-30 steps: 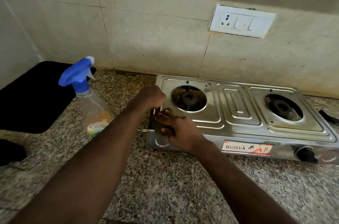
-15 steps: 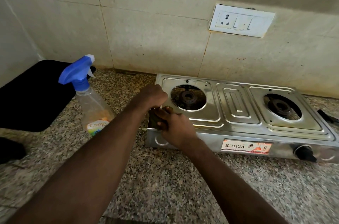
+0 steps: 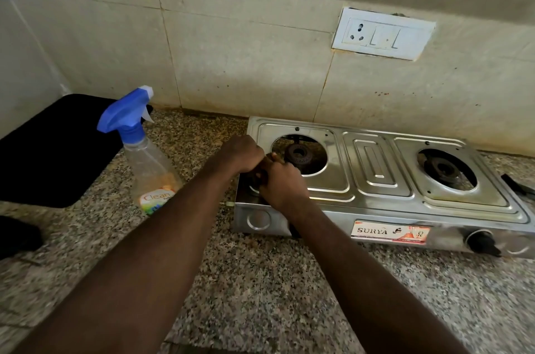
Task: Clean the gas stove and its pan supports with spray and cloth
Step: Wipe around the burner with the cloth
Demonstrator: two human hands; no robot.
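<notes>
Spray bottle (image 3: pixel 147 168): clear plastic, blue trigger, stood upright left of the stove (image 3: pixel 376 180).
Left hand (image 3: pixel 241 155): fist curled at the stove's near-left corner; contents cannot be told.
Right hand (image 3: pixel 282 182): dark cloth (image 3: pixel 254 178) gripped against the top.
Stove: glossy pressed steel, two round burner openings, set on speckled granite (image 3: pixel 260 281).

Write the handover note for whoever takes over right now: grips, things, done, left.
Left grip: curled on the cloth at the front-left corner of the stove.
Right grip: curled on the same cloth, which is mostly hidden.
Spray: upright on the counter, left of the stove.
Done: pan supports off, both burners bare.
Left: wipe the top and front; clean the supports (not in view) and refit them.
</notes>
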